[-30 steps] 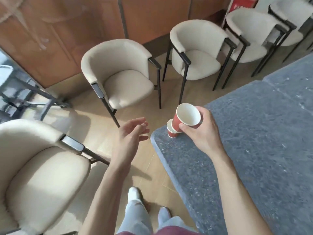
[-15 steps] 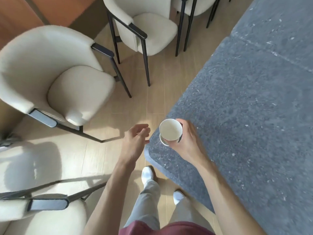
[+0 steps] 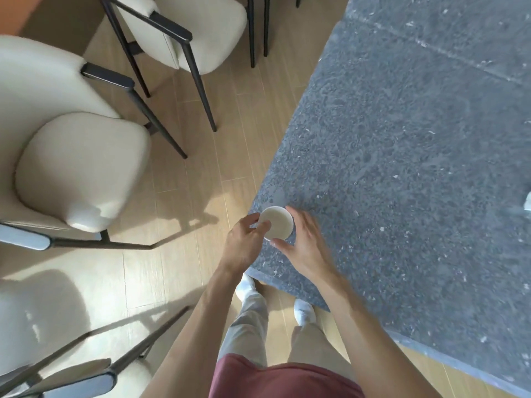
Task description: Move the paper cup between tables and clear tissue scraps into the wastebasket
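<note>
Gripping the paper cup [image 3: 278, 227] from both sides, just below centre of the frame, at the near corner of the grey speckled table [image 3: 402, 156]. Seen from straight above: white inside, round rim, outer wall hidden, so no telling whether bottom rests on the tabletop or hangs just over it. Right hand [image 3: 304, 248] curled round the cup's right side, thumb at the lower rim, fingers wrapped along the far edge. Left hand [image 3: 244, 245] pinching the left rim, fingertips [image 3: 263, 225] bent over the lip. Both forearms reaching up from the bottom of the frame and meeting at the cup.

Pale wood floor [image 3: 178, 254] filling the left and middle. Cream upholstered chair [image 3: 77, 168] with dark legs at centre left, second chair [image 3: 198, 30] at the top, third chair [image 3: 71, 380] in the lower left corner, only partly in view. White shoes [image 3: 304, 311] and light trousers below the hands, dark red shirt hem at the bottom edge. Small pale scrap [image 3: 527, 202] at the right edge on the table, blurred, not identifiable.
</note>
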`<state>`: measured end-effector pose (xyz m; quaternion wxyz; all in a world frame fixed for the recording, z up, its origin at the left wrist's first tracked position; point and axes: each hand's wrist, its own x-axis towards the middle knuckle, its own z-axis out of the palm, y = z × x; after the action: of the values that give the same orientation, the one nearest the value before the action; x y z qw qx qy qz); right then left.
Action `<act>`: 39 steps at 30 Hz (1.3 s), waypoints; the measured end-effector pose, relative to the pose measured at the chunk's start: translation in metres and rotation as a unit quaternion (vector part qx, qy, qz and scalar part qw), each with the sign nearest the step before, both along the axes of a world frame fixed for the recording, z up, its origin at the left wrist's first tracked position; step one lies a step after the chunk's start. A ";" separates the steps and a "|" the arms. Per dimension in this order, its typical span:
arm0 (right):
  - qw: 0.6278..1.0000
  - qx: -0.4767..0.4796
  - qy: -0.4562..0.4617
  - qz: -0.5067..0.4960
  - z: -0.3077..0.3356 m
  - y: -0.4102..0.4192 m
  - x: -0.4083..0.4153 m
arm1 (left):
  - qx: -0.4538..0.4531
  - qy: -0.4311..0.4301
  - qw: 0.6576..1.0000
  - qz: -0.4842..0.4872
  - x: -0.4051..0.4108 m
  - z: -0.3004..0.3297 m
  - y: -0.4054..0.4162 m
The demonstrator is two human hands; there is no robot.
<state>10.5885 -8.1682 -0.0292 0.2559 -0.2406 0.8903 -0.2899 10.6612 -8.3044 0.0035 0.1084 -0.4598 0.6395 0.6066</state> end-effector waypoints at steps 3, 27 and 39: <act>1.000 0.005 -0.004 -0.006 0.001 0.000 0.002 | -0.006 -0.008 1.000 -0.020 -0.001 0.002 -0.004; 0.758 -0.448 0.124 -0.457 0.243 0.372 0.039 | 0.102 0.459 0.856 -0.215 -0.055 0.218 0.348; 0.594 -0.448 0.269 -0.612 0.270 0.639 0.182 | 0.211 0.488 0.720 -0.446 -0.004 0.260 0.646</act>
<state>10.7705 -7.5289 0.2404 -0.3724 0.2094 0.6148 -0.6630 10.6570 -7.6586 0.2634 0.1335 0.2734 0.5904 0.7476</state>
